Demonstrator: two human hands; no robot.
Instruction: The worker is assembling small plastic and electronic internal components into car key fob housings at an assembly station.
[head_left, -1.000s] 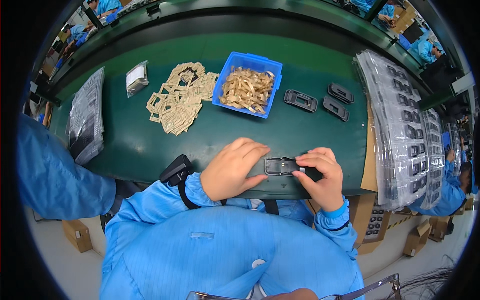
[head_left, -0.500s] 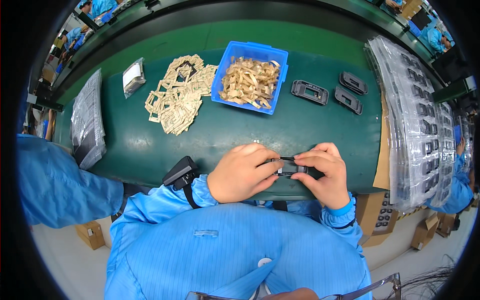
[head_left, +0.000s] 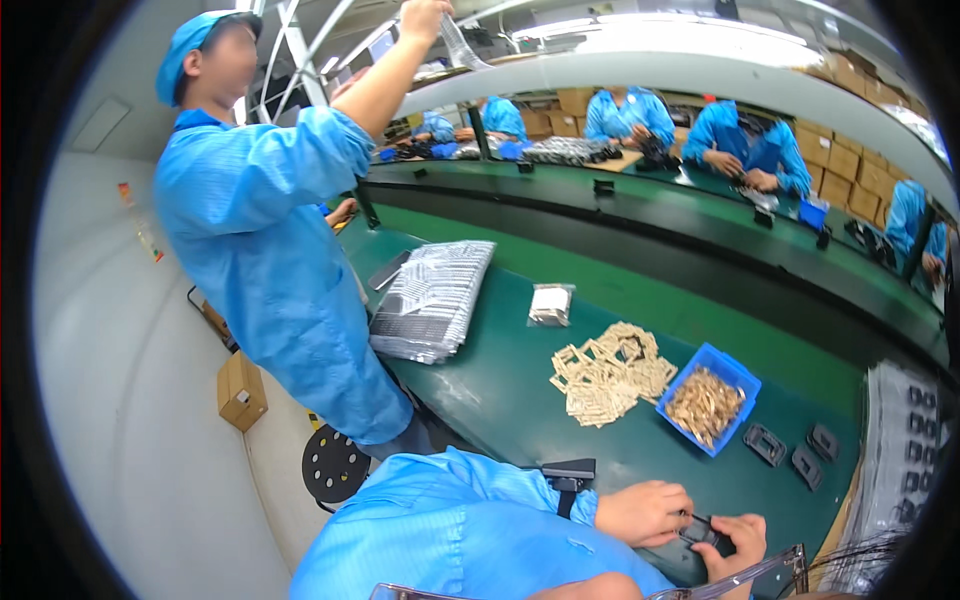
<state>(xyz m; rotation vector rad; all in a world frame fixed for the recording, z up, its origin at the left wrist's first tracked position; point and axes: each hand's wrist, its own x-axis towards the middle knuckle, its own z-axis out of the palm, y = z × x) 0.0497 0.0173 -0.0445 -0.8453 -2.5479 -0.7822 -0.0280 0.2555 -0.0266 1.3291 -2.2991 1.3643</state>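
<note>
At the near edge of the green table, my left hand [head_left: 643, 512] and my right hand [head_left: 741, 541] grip a small dark plastic frame [head_left: 697, 530] from its two sides. Fingers of both hands are closed on its ends, and they hide part of it. Beyond my hands stands a blue bin [head_left: 740, 373] full of crinkled gold-brown strips [head_left: 704, 406]. A heap of flat beige frames [head_left: 610, 375] lies to the left of the bin. Three dark plastic housings, one of them a frame with a cut-out [head_left: 765, 444], rest to its right.
A co-worker in blue [head_left: 262, 230] stands at the left with arms raised. Wrapped sheets [head_left: 435, 300] and a small clear bag [head_left: 551, 304] lie on the table. Plastic trays [head_left: 897, 450] stand at the right edge. A stool [head_left: 335, 462] is on the floor.
My view has swung left and up, bringing the standing co-worker and the far workbench into sight. Both hands still hold the dark frame, now lower right in the picture.
</note>
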